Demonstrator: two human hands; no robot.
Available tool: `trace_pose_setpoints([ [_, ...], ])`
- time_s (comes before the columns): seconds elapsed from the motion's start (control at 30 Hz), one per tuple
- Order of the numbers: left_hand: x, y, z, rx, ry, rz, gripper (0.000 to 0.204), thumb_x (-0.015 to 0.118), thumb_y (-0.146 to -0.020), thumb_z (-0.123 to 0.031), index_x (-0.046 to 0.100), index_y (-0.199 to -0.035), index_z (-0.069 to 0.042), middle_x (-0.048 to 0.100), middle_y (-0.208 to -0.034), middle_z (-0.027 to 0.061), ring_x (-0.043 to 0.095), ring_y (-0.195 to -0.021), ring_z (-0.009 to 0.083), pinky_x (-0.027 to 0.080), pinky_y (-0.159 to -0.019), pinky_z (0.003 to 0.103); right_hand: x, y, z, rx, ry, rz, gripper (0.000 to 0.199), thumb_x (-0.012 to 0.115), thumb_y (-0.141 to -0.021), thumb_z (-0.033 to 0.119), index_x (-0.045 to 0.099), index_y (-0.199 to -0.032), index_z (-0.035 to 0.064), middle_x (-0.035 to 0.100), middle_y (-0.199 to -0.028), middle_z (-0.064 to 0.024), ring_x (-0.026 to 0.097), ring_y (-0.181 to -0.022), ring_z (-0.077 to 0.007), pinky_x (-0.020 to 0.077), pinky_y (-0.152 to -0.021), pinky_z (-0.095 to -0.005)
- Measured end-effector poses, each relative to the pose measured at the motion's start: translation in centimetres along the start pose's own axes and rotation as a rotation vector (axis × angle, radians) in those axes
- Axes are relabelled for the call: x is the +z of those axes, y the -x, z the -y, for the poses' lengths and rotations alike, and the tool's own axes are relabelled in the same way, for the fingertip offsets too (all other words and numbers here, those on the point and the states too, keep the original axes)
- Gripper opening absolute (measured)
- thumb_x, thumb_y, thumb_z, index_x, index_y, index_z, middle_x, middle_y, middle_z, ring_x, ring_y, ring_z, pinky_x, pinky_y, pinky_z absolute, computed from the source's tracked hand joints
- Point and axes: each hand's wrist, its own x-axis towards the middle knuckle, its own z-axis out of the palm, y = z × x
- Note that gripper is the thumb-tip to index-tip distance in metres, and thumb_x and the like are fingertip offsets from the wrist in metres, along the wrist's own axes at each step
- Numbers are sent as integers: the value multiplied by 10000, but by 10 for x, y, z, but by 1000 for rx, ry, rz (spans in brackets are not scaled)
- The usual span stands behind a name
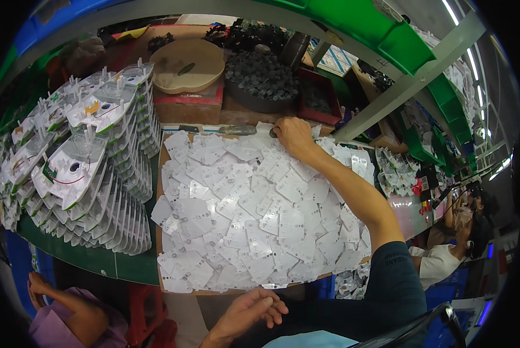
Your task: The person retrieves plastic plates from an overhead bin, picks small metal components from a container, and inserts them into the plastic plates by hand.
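Observation:
A broad layer of thin white plastic plates [242, 203] with small holes covers a flat brown board [162, 145]; many overlap. My right hand [295, 136] reaches across them to the board's far edge. Its fingers are bent together by a small dark thing at the edge, and what they hold is mostly hidden. My left hand [251, 310] hovers just in front of the near edge, palm turned inward. Its fingers are loosely curled and apart, with nothing visible in them.
Tall stacks of white housings [74, 165] with wires stand at left. Behind the board are a cream bowl [187, 64], a round tray of dark parts [262, 78] and a red bin [318, 95]. A slanted metal post [399, 87] rises at right. Other people sit on both sides.

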Motion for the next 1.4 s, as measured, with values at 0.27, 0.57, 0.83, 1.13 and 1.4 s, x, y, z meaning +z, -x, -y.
trace_pose_setpoints([
  [0.27,-4,0,6,13,13,-1,275,443,-1072,-187,496,-1232,30,643,-1145,175,659,-921,179,531,-764,283,2,1,1,-36,37,23,157,684,-840,204,741,-833,58,714,-833,-154,690,-793,-344,534,-721,-465],
  [0.57,-1,1,7,13,22,9,284,431,-1073,-172,482,-1271,24,630,-1172,183,661,-950,190,534,-783,287,3,0,1,-35,3,-24,146,688,-829,186,747,-849,54,720,-846,-148,691,-797,-344,536,-723,-465],
  [0.83,-1,3,11,30,12,4,280,431,-1072,-166,481,-1271,24,628,-1178,191,663,-955,194,536,-786,291,6,-1,-6,-24,91,40,152,686,-826,194,748,-841,56,714,-831,-160,692,-792,-348,536,-713,-476],
  [1.13,6,9,17,54,55,-41,238,444,-1065,-130,515,-1245,9,649,-1154,219,687,-935,227,546,-752,302,-31,1,1,131,-97,-10,162,651,-800,164,764,-836,53,711,-814,-207,707,-792,-359,554,-734,-467],
  [1.4,7,15,42,169,117,-20,239,479,-1056,-131,529,-1251,-2,654,-1154,200,690,-920,220,558,-743,295,-113,43,42,233,-881,172,218,690,-923,196,737,-1002,-1,708,-834,-12,615,-757,-60,491,-688,-225],
])
